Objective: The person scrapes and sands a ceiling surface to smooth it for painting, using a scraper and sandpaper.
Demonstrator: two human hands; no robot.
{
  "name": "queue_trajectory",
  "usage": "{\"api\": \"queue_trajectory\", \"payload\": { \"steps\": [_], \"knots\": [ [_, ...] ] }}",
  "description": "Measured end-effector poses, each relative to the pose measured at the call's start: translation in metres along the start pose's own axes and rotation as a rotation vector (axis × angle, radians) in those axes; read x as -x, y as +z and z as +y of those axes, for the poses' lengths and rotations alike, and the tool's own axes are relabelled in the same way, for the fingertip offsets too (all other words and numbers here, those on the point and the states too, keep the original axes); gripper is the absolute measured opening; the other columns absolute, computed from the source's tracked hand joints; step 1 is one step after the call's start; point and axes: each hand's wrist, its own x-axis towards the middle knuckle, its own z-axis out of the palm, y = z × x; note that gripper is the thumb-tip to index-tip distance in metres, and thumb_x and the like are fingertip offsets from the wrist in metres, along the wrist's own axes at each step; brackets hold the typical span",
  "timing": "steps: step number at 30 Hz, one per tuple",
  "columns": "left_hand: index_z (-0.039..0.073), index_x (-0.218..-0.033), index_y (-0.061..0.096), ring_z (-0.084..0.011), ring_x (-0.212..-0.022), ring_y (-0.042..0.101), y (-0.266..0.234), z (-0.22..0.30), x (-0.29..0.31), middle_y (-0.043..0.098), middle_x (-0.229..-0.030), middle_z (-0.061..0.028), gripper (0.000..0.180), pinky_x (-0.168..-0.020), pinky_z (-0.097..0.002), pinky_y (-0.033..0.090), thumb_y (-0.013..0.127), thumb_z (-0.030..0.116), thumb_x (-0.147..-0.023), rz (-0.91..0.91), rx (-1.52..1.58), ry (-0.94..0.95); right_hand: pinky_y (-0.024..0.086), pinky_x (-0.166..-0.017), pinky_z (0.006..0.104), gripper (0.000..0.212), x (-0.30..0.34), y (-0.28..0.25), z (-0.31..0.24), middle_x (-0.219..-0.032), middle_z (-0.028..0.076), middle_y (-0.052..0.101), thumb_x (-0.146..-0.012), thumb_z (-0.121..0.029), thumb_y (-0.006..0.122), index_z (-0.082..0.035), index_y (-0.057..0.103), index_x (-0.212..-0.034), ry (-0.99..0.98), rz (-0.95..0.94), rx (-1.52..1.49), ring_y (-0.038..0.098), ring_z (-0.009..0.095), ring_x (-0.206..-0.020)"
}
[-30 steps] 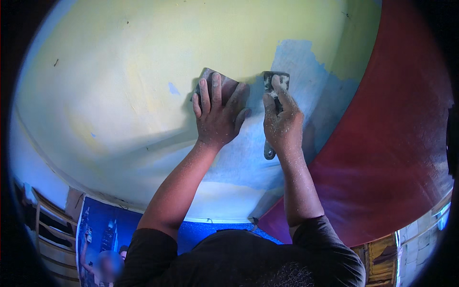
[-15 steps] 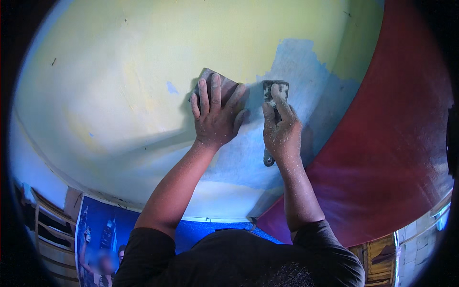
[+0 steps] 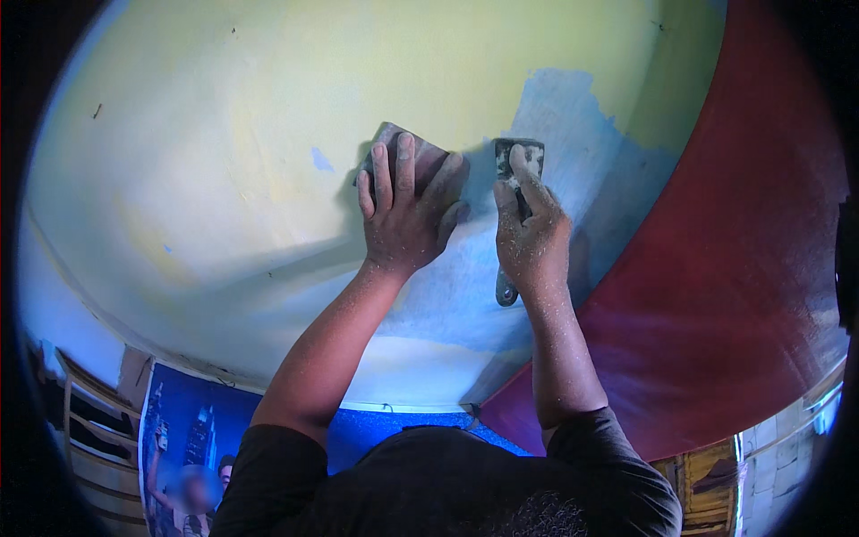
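Observation:
My left hand (image 3: 400, 215) lies spread over a dark, brownish sheet of sandpaper (image 3: 429, 154), holding it against the painted wall; part of the sheet is hidden under the fingers. To its right, my right hand (image 3: 534, 234) is closed around a putty knife (image 3: 506, 290). The knife's wide, stained blade points up toward a bluish-grey bare patch (image 3: 559, 107), with a finger laid along it. Its handle end sticks out below the palm. Whether the blade touches the wall I cannot tell. Pale dust speckles both hands and forearms.
Pale yellow paint (image 3: 295, 98) covers much of the wall, with a small bluish chip mark left of the sandpaper. A dark red surface (image 3: 716, 295) borders it on the right. Below hang a blue printed picture (image 3: 179, 421) and, at lower left, wooden slats (image 3: 98, 438).
My right hand and the putty knife have shifted slightly up and to the right. My left hand with the sandpaper stays in nearly the same place.

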Motion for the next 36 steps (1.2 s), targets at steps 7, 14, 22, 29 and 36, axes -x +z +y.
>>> {"api": "queue_trajectory", "payload": {
  "steps": [7, 14, 22, 29, 36],
  "knots": [
    [0.037, -0.165, 0.056, -0.0515, -0.168, 0.019, 0.0, 0.002, 0.001, 0.024, -0.182, -0.0242, 0.065, -0.131, -0.068, 0.007, 0.055, 0.067, -0.108, -0.006, 0.011, -0.012, 0.061, -0.085, 0.0489, 0.045, -0.006, 0.001, -0.001, -0.105, 0.03, 0.075, -0.107, -0.013, 0.071, -0.009, 0.067, -0.152, 0.02, 0.008, -0.019, 0.078, 0.044, -0.096],
    [0.036, -0.165, 0.056, -0.0517, -0.168, 0.017, -0.005, 0.005, 0.0, 0.022, -0.183, -0.0238, 0.065, -0.13, -0.0699, 0.01, 0.057, 0.066, -0.108, -0.012, 0.028, -0.011, 0.06, -0.081, 0.0478, 0.046, 0.009, 0.003, 0.012, -0.104, 0.03, 0.075, -0.107, -0.011, 0.071, -0.008, 0.067, -0.152, -0.053, 0.047, 0.021, 0.077, 0.043, -0.092],
    [0.037, -0.165, 0.056, -0.0524, -0.168, 0.015, -0.009, 0.003, 0.003, 0.019, -0.184, -0.0234, 0.064, -0.13, -0.0721, 0.01, 0.061, 0.063, -0.107, -0.028, 0.068, -0.02, 0.06, -0.082, 0.0468, 0.045, 0.012, 0.002, 0.006, -0.104, 0.03, 0.075, -0.107, -0.011, 0.071, -0.006, 0.068, -0.152, -0.033, 0.031, 0.037, 0.077, 0.04, -0.091],
    [0.038, -0.165, 0.055, -0.0518, -0.169, 0.015, -0.01, -0.001, 0.009, 0.019, -0.184, -0.0237, 0.065, -0.129, -0.0727, 0.01, 0.061, 0.063, -0.107, -0.048, 0.092, -0.03, 0.061, -0.083, 0.0476, 0.046, -0.001, 0.004, -0.009, -0.105, 0.03, 0.075, -0.107, -0.012, 0.071, -0.006, 0.067, -0.152, -0.019, 0.03, -0.007, 0.078, 0.042, -0.093],
    [0.037, -0.166, 0.055, -0.0518, -0.169, 0.014, -0.011, 0.002, 0.008, 0.019, -0.184, -0.0232, 0.065, -0.129, -0.0734, 0.011, 0.06, 0.064, -0.107, -0.035, 0.069, -0.023, 0.061, -0.084, 0.0473, 0.046, 0.01, 0.001, -0.006, -0.105, 0.029, 0.076, -0.106, -0.011, 0.072, -0.005, 0.068, -0.151, -0.029, 0.03, 0.028, 0.078, 0.041, -0.094]
  ]
}}
